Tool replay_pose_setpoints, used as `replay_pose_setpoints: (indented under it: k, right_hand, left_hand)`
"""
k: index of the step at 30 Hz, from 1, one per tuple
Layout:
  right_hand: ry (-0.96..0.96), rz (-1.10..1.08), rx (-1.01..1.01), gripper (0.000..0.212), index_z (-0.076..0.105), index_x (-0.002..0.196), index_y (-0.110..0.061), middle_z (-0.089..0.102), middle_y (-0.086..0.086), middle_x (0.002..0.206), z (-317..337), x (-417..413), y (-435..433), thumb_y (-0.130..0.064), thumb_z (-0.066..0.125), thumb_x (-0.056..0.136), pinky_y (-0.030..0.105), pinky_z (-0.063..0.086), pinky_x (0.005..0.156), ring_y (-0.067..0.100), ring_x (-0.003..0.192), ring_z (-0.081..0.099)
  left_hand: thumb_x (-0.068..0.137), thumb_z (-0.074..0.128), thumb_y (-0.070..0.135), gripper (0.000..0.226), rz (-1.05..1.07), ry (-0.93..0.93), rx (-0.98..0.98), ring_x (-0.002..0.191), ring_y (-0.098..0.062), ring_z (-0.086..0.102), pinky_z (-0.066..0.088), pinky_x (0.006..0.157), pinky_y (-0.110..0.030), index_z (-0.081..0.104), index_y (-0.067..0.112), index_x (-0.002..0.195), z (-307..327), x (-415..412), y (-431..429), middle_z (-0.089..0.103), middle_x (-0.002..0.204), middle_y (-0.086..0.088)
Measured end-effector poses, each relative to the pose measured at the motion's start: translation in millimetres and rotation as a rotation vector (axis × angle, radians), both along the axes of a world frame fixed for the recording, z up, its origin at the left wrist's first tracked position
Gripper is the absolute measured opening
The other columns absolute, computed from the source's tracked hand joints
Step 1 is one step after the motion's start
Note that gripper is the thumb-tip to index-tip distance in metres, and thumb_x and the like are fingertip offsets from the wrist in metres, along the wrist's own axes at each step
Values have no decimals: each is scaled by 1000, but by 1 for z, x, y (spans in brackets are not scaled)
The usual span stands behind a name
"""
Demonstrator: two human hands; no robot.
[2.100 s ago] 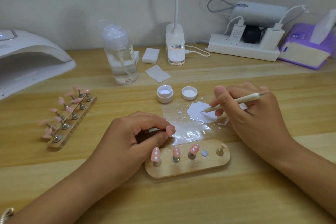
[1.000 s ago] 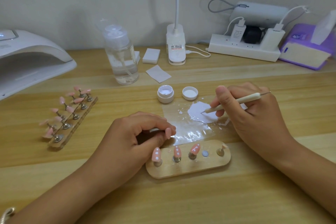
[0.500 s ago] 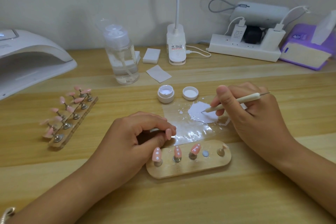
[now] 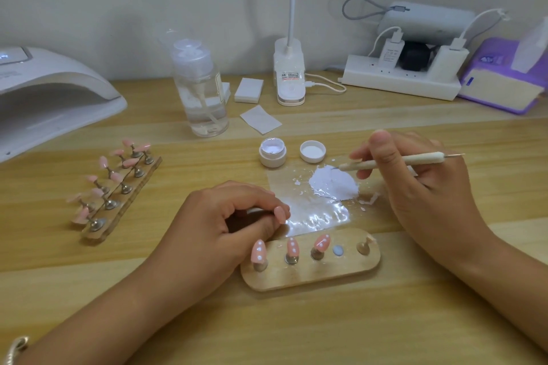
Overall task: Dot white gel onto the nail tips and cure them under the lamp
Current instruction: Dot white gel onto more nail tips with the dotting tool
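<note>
My left hand (image 4: pixel 225 225) pinches a pink nail tip (image 4: pixel 279 214) on its small stand, just behind the oval wooden holder (image 4: pixel 311 274). That holder carries three pink tips (image 4: pixel 292 247) with white dots, plus two stands without tips. My right hand (image 4: pixel 421 187) grips a dotting pen (image 4: pixel 394 162), its fine point touching a white gel puddle (image 4: pixel 333 184) on a clear film (image 4: pixel 308 210). The open gel pot (image 4: pixel 272 152) and its lid (image 4: pixel 312 151) sit behind the film. The white curing lamp (image 4: pixel 47 92) stands at the far left.
A second wooden rack (image 4: pixel 118 195) with several pink tips lies at the left. A clear pump bottle (image 4: pixel 201 89), white pads (image 4: pixel 249 90), a wipe (image 4: pixel 260 119), a desk lamp base (image 4: pixel 290 77), a power strip (image 4: pixel 400 80) and a purple tissue pack (image 4: pixel 504 80) line the back.
My right hand has shifted the pen tip slightly within the white gel puddle. My left hand keeps the pink tip in the same place.
</note>
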State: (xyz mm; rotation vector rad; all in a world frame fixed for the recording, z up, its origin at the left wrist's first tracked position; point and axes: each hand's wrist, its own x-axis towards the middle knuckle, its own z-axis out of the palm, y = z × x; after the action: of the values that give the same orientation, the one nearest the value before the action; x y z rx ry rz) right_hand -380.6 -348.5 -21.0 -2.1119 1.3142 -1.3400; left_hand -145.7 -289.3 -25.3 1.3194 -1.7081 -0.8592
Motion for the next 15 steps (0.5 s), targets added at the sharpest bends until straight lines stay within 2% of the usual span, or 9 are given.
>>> replay_pose_setpoints:
  k: [3,5,8,10,12,14,15]
  right_hand:
    - [-149,93,54,35,74,92,-23,73,-15,85,5,2,5,-33,43,105,9,42,78,-4,85,67]
    - [-207,160,79,32,74,94,-18,75,-15,89,11,6,8,-28,44,102,4,43,75,-6,86,68]
    - [-223,223,95,25,74,90,-24,75,-15,87,20,12,13,-34,53,97,5,45,72,-2,82,68]
    - [-258,238,127,18,73,81,-30,74,-9,82,23,13,15,-43,63,89,13,49,69,6,75,67]
    - [-291,247,143,22,70,76,-27,71,-4,73,25,14,17,-48,70,82,18,49,61,9,65,63]
    - [-334,288,157,30,69,74,-25,68,-1,66,30,18,23,-53,71,81,21,47,53,11,56,60]
    - [-357,320,177,32,70,74,-25,68,-1,63,32,21,26,-55,70,82,21,47,51,12,53,61]
  left_hand:
    - [77,71,25,13,10,36,27,98,-12,69,55,90,-42,78,32,85,0,-1,-1,75,92,13]
    - [77,72,25,13,15,78,40,94,-12,71,57,88,-40,78,32,85,1,-1,-1,75,92,10]
    - [78,72,25,11,12,135,40,90,-14,72,56,84,-38,79,29,85,-1,1,-2,76,90,7]
    - [79,72,23,10,11,170,35,86,-17,73,56,82,-38,79,27,85,-1,1,-1,77,88,5]
    - [80,75,19,8,15,205,23,82,-18,73,58,77,-35,80,23,85,-1,1,-1,77,88,2]
    - [82,77,19,5,19,235,-3,79,-18,72,57,69,-25,81,19,85,-1,0,-1,77,89,1]
    - [82,75,20,7,24,232,-25,79,-21,70,56,67,-26,81,18,86,0,-1,-1,76,89,2]
